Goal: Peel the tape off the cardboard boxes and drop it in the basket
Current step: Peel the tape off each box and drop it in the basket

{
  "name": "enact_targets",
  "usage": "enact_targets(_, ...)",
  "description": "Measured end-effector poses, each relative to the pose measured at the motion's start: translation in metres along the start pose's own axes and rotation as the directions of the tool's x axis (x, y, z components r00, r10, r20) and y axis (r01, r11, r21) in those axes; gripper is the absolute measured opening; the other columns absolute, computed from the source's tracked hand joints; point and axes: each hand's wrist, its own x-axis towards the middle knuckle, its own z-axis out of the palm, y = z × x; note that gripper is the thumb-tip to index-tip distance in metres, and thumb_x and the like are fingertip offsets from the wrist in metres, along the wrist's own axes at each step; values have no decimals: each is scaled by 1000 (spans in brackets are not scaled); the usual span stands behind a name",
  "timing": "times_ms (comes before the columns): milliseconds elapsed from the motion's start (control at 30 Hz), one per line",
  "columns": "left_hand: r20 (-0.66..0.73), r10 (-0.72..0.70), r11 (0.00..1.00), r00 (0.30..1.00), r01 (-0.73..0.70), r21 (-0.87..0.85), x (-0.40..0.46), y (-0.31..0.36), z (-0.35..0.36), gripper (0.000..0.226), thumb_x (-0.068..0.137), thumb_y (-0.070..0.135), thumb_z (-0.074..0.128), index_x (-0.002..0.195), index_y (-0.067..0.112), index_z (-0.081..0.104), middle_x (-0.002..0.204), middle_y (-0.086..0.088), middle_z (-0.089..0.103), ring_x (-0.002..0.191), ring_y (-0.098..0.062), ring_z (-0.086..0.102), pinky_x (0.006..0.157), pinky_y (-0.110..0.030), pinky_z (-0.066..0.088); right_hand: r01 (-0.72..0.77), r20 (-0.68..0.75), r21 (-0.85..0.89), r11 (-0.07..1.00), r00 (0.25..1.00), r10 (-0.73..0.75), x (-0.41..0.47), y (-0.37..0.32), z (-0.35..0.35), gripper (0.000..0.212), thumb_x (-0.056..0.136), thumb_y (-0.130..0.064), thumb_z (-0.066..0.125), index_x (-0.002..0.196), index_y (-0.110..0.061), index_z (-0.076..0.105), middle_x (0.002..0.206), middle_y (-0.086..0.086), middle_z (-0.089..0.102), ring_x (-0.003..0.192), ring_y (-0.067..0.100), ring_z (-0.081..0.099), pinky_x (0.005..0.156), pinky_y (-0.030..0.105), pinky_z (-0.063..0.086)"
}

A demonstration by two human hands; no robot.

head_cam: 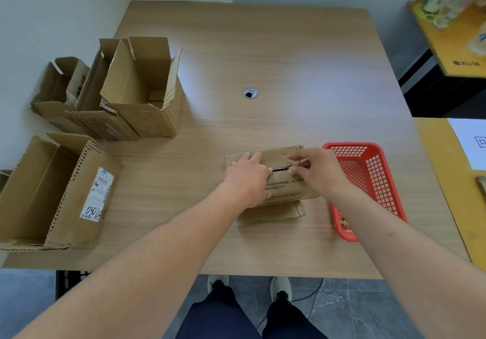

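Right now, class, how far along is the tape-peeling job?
Done: the red basket already holds some scraps at its near end, probably tape. In hand: the left hand steadies the flattened box while the right hand pinches at its seam. Left: whether the opened boxes at the table's left edge are stripped can't be told.

We've got our left hand (247, 178) flat on the cardboard box (282, 184), right hand (317, 171) pinching tape (302, 162) beside the red basket (368, 181).
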Motion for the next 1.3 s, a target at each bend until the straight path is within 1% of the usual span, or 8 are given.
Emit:
enact_targets(200, 56, -94, 995, 994, 95, -23, 6, 23, -7, 42, 93, 32, 70, 129, 14, 59, 141, -14, 37, 145, -50, 30, 98, -51, 50, -132, -51, -183, 974, 991, 125, -2, -12, 14, 25, 83, -31, 77, 102, -16, 79, 110, 7, 59, 101, 26, 61, 88, 33, 50)
enact_targets(433, 46, -115, 992, 992, 117, -44, 9, 29, 5, 57, 99, 40, 61, 151, 30, 39, 152, -16, 22, 149, -55, 14, 104, -56, 44, -46, -67, -235, 971, 997, 31, -10, -5, 16, 17, 88, -28, 72, 92, -12, 71, 102, 4, 56, 89, 24, 59, 77, 32, 46)
enact_targets(767, 45, -127, 991, 991, 128, -26, 10, 32, 14, 64, 102, 47, 53, 158, 32, 27, 159, -18, 11, 151, -54, 4, 113, -60, 34, -215, -160, 41, 976, 963, 219, -3, 9, 0, 14, 81, -20, 75, 75, -21, 63, 75, -9, 66, 82, 18, 64, 73, 26, 40)
enact_targets(867, 48, -139, 990, 989, 139, -4, 11, 37, 11, 63, 101, 42, 58, 157, 28, 31, 158, -21, 12, 150, -55, 6, 114, -63, 32, -181, -183, 42, 983, 965, 186, -9, 12, 2, 17, 84, -21, 76, 97, -23, 66, 80, -8, 67, 85, 17, 66, 78, 30, 49)
enact_targets(933, 40, -140, 990, 989, 139, 14, 13, 43, 9, 57, 98, 33, 62, 150, 21, 42, 156, -23, 16, 150, -53, 7, 116, -64, 31, -165, -159, 56, 985, 972, 172, -13, 14, 3, 53, 85, -22, 79, 130, -36, 54, 81, -9, 66, 83, 15, 66, 79, 32, 52)
enact_targets(1000, 8, -106, 994, 994, 106, 4, 15, 48, 9, 49, 94, 26, 64, 140, 12, 52, 156, -22, 19, 152, -48, 9, 118, -63, 28, -163, -150, 44, 986, 974, 168, -13, 16, 2, 60, 86, -24, 80, 137, -36, 53, 83, -8, 66, 86, 16, 66, 85, 34, 53)
enact_targets(1133, -39, -26, 998, 999, 24, -58, 18, 52, 18, 69, 94, 27, 64, 154, 11, 34, 167, -12, 10, 154, -40, 10, 120, -60, 26, -219, -181, 25, 975, 959, 220, -9, 21, 2, 31, 83, -34, 83, 109, -18, 74, 96, -1, 72, 96, 20, 67, 93, 36, 52)
enact_targets(1300, -60, -30, 999, 998, 28, -25, 20, 56, 25, 77, 96, 32, 60, 160, 34, 18, 168, -11, 4, 153, -45, 8, 119, -65, 23, -233, -208, 57, 971, 948, 240, -10, 25, 6, 17, 83, -36, 81, 88, -21, 74, 84, -5, 71, 87, 19, 65, 78, 26, 45)
